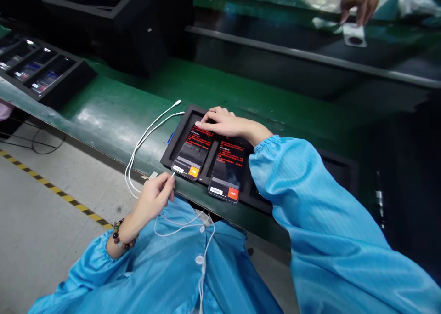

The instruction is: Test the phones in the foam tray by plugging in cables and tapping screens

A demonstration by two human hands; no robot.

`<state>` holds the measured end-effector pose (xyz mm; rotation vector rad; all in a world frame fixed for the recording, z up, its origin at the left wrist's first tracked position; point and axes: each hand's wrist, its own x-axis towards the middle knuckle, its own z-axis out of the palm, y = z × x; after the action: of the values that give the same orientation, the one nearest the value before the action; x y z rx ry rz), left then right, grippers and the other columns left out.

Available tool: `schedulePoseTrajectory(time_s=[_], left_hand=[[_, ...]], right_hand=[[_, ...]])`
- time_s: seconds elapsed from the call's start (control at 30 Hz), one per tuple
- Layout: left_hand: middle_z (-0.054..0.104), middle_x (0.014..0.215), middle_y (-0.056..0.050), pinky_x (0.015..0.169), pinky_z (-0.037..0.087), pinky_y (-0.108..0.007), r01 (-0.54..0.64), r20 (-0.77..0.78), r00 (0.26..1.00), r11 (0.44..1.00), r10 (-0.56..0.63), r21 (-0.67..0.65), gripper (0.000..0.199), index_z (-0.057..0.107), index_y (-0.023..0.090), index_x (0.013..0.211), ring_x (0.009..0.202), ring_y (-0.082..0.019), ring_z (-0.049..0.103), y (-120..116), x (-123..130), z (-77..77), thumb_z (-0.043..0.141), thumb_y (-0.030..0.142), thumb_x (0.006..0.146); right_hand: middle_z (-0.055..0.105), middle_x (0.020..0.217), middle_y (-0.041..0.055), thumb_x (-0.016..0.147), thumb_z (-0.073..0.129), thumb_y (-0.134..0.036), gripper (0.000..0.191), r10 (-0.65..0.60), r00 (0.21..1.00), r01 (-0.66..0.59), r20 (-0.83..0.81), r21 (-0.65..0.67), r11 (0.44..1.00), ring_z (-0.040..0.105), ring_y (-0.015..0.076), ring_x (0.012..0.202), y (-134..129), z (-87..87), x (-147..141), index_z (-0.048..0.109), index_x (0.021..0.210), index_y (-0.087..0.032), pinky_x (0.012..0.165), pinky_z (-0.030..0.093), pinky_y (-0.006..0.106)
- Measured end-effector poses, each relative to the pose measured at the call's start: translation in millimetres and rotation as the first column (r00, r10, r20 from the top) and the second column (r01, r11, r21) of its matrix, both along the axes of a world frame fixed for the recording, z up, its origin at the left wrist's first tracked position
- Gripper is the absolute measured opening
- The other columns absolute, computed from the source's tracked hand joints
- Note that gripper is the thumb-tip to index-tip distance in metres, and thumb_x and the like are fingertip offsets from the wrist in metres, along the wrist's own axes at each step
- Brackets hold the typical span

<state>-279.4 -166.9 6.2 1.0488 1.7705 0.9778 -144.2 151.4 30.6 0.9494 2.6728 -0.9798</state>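
Two dark smartphones lie side by side in a black foam tray (167, 157), their lower ends over its front edge. Red text fills both screens; the left phone (193, 151) has an orange-yellow button, the right phone (225, 171) a red one. My right hand (222, 121) reaches across and is closed at the left phone's top end, fingertips partly hidden. My left hand (157, 194) pinches a small white plug (173, 174) close to the left phone's bottom edge. Thin white wires (182, 224) hang across my blue smock below it.
A white cable (138, 144) curves over the green bench (113, 107) left of the tray. Another foam tray (58, 91) with several phones stands further left, beside tall black boxes (138, 33). Across the bench, another person's hand (360, 1) holds a small white piece (348, 31).
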Motion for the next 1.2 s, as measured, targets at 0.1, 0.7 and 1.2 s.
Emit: schedulePoseTrajectory(time_s=[0.1, 0.7, 1.2], left_hand=[[0.067, 0.059, 0.000, 0.047, 0.041, -0.024, 0.001, 0.110, 0.994, 1.000, 0.000, -0.011, 0.048, 0.058, 0.022, 0.084, 0.043, -0.013, 0.055, 7, 1, 2.7, 0.056, 0.064, 0.107], [0.078, 0.079, -0.007, 0.050, 0.045, -0.026, 0.084, 0.096, 0.993, 0.989, -0.073, -0.123, 0.054, 0.071, 0.019, 0.088, 0.057, -0.018, 0.065, 21, -18, 21.5, 0.072, 0.073, 0.093], [0.045, 0.172, -0.021, 0.136, 0.036, -0.061, 0.222, -0.401, 0.910, 0.940, -0.104, 0.258, 0.066, 0.048, 0.021, 0.159, 0.165, -0.036, 0.040, 78, -47, -3.2, 0.070, 0.050, 0.104]], right_hand=[[0.051, 0.168, 0.0113, 0.104, 0.055, -0.083, 0.060, -0.011, 1.000, 0.010, -0.015, -0.029, 1.000, 0.037, 0.0419, 0.163, 3, -1.3, 2, 0.079, 0.118, -0.030, 0.138, 0.022, 0.067], [0.064, 0.147, 0.0109, 0.098, 0.061, -0.088, 0.064, 0.002, 0.996, -0.013, -0.086, -0.123, 0.992, 0.055, 0.0385, 0.145, 14, -2.2, 2, 0.081, 0.096, -0.027, 0.130, 0.042, 0.053], [0.056, 0.165, 0.0079, 0.104, 0.060, -0.080, 0.055, -0.002, 1.000, 0.002, 0.004, -0.046, 0.999, 0.044, 0.0414, 0.160, 4, 13.3, -1, 0.082, 0.119, -0.031, 0.138, 0.030, 0.060]])
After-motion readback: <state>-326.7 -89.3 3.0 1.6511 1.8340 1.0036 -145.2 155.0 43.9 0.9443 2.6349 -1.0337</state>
